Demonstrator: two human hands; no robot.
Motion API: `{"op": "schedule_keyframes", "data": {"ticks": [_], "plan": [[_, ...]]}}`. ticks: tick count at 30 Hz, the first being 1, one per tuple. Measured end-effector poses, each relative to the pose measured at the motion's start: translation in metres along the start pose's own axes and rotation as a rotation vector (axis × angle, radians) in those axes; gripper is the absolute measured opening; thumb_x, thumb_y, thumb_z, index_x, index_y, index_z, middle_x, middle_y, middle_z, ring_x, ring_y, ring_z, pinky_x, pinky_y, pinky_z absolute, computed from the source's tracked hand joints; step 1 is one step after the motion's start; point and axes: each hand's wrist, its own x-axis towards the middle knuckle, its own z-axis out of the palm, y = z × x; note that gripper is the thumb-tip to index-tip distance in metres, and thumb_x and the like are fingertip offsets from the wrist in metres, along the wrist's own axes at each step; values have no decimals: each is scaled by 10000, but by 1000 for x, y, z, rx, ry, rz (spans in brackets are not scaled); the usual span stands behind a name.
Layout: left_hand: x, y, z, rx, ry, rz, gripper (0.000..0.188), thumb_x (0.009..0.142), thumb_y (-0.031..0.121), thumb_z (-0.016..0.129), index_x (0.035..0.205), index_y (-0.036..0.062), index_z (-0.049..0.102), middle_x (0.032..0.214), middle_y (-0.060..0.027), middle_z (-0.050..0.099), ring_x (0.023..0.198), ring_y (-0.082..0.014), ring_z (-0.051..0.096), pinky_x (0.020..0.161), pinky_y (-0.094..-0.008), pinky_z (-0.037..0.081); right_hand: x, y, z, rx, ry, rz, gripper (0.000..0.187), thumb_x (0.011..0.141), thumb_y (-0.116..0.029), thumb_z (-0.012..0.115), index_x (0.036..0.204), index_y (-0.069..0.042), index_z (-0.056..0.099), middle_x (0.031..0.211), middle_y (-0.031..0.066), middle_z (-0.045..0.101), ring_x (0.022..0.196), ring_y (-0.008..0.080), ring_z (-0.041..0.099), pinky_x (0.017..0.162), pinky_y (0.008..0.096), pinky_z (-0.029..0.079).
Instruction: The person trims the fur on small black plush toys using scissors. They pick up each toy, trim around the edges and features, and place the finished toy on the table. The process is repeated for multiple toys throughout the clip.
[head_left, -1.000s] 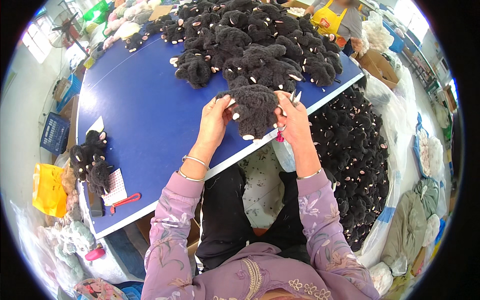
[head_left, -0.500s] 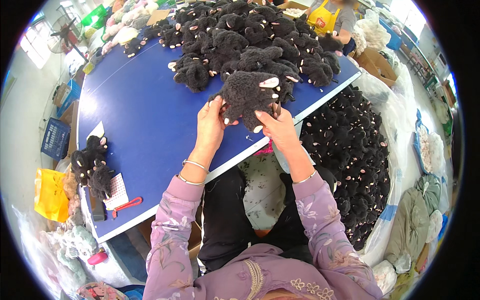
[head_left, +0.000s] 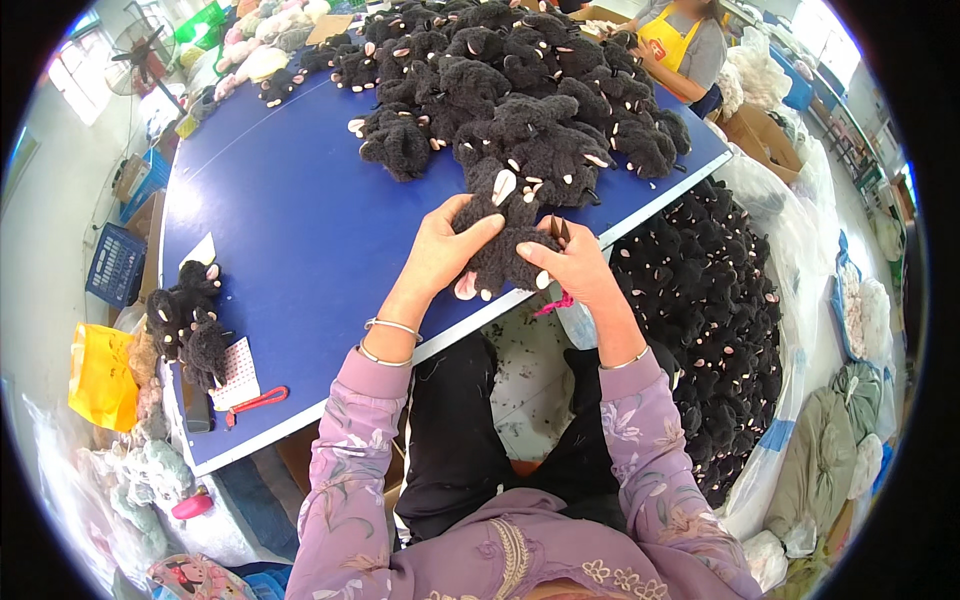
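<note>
Over the near edge of the blue table, both hands hold a black fluffy plush toy point(head_left: 503, 258) with pale pink ears and paws. My left hand point(head_left: 440, 247) is closed on its left side, thumb pressed on top. My right hand point(head_left: 583, 270) pinches its right side. Dark pointed tips, like those of thread snips point(head_left: 560, 229), stick up from the right fingers; their handle is hidden. A bright pink cord point(head_left: 556, 304) hangs below that hand. Just beyond the held toy lies a big heap of similar black plush toys point(head_left: 450, 85).
The blue table point(head_left: 310, 220) carries a few black toys point(head_left: 190, 320), a dotted sheet point(head_left: 237, 378) and a red strap point(head_left: 258, 405) at left. More black toys point(head_left: 700, 320) fill a plastic-lined container at right. A co-worker in a yellow apron point(head_left: 672, 40) is at the far right.
The toy has been turned in my hands and brought lower, nearer to me. My left hand has shifted its grip, its thumb now on top. The co-worker has leaned further into view.
</note>
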Motion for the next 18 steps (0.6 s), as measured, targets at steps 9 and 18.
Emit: {"op": "schedule_keyframes", "data": {"ticks": [9, 18], "plan": [[-6, 2, 11, 24, 30, -85, 229, 857, 160, 679, 1020, 11, 619, 826, -2, 634, 692, -42, 555, 607, -214, 470, 7, 3, 1, -45, 0, -7, 385, 812, -113, 716, 1124, 50, 562, 916, 9, 600, 813, 54, 538, 738, 220, 456], [-4, 1, 9, 201, 117, -3, 226, 853, 173, 650, 948, -31, 622, 752, -56, 637, 699, -80, 568, 626, -260, 476, -7, -8, 33, -233, 97, -111, 103, 810, -59, 661, 847, -12, 577, 743, 33, 606, 647, 90, 549, 595, 274, 462]]}}
